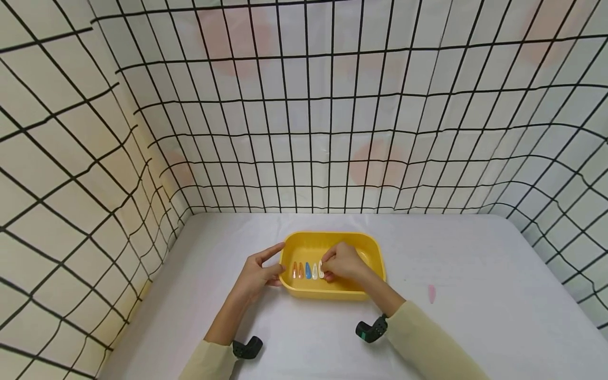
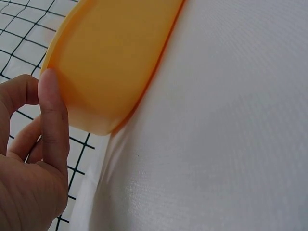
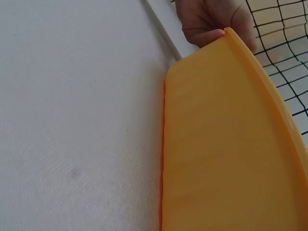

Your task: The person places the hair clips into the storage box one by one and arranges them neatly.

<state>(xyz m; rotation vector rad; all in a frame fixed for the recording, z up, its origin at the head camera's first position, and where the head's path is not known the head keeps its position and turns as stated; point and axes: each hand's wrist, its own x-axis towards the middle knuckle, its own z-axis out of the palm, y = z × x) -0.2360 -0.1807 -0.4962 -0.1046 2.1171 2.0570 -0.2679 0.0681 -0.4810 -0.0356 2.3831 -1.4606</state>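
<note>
A yellow tray [image 1: 328, 294] stands on the table, and my left hand [image 1: 254, 275] holds it at its left end. The left wrist view shows the thumb [image 2: 52, 110] against the tray wall near the rim, with other fingers behind. Inside the tray, a row of small snap hair clips lies side by side: two orange clips [image 1: 297, 270], a blue clip [image 1: 307, 270] and a white clip [image 1: 314, 271]. My right hand [image 1: 344, 261] reaches over the tray's near right side and pinches another white clip [image 1: 321, 269] at the row's right end. Its fingertips are partly hidden.
A white cloth covers the table [image 1: 465, 264], with a faint pink patch [image 1: 431, 293] to the right of the tray. Black wire grid [image 1: 309, 132] in front of pale cloth closes off the back and both sides.
</note>
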